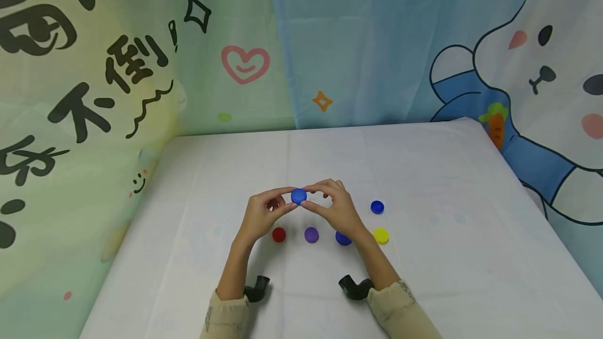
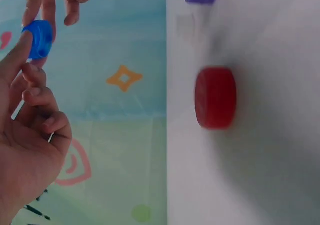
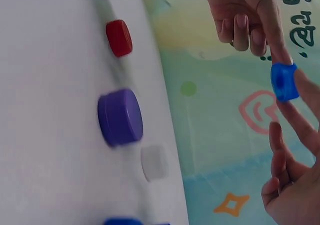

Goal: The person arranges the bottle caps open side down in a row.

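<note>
Blue and round, the held cap (image 1: 299, 196) is above the bench (image 1: 447, 276), pinched by the left hand (image 1: 263, 214) and right hand (image 1: 340, 209). Its broad width spans hand to hand, flat face up, hollow side seemingly benchward. The right forearm (image 1: 377, 260) partly hides a second blue cap (image 1: 342, 239); a white cap (image 3: 155, 162) fades against the white bench.

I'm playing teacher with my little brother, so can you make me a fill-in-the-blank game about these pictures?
1. The pinched cap between the left hand and the right hand is coloured ____.
2. In the head view, the front row's rightmost cap is coloured ____.
3. The red cap lies at that row's far ____ end.
4. The vegetable drawn on the backdrop is a ____.

Missing words: blue; yellow; left; carrot.
</note>
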### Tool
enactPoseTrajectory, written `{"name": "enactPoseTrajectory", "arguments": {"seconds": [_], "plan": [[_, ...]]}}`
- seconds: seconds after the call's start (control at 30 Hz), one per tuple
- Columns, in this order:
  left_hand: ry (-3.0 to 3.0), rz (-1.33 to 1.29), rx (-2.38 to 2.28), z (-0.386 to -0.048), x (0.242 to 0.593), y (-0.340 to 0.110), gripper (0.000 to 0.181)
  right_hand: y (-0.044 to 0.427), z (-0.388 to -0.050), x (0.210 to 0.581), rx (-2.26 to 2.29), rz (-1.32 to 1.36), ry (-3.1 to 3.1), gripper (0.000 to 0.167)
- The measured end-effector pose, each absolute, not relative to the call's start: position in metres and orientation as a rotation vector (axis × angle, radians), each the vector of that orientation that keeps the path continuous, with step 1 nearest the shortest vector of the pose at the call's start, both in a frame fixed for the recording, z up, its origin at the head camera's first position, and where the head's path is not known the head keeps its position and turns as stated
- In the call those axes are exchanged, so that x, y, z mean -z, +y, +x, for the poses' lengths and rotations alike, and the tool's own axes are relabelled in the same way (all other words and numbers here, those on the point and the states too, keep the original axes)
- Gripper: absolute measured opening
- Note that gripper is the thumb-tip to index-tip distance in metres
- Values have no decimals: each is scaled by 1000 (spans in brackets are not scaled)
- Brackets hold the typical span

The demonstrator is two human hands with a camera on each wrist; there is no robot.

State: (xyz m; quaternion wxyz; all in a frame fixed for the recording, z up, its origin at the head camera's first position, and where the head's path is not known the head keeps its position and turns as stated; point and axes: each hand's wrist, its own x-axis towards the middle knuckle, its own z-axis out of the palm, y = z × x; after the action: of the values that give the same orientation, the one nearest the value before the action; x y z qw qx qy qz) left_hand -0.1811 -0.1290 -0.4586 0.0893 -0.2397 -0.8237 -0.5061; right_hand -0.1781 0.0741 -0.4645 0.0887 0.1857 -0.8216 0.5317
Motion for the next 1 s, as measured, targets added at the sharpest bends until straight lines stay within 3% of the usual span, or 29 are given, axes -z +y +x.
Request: {"name": "enactPoseTrajectory", "arguments": {"seconds": [0.43,1.0], "plan": [[-2701,-444,1127,-198,478,-149,30,34,-211,495,-1299,495,-2652,30],[-2997,-299,639,-203,495,-145,27,21,-221,516,-790,636,-2811,30]]}}
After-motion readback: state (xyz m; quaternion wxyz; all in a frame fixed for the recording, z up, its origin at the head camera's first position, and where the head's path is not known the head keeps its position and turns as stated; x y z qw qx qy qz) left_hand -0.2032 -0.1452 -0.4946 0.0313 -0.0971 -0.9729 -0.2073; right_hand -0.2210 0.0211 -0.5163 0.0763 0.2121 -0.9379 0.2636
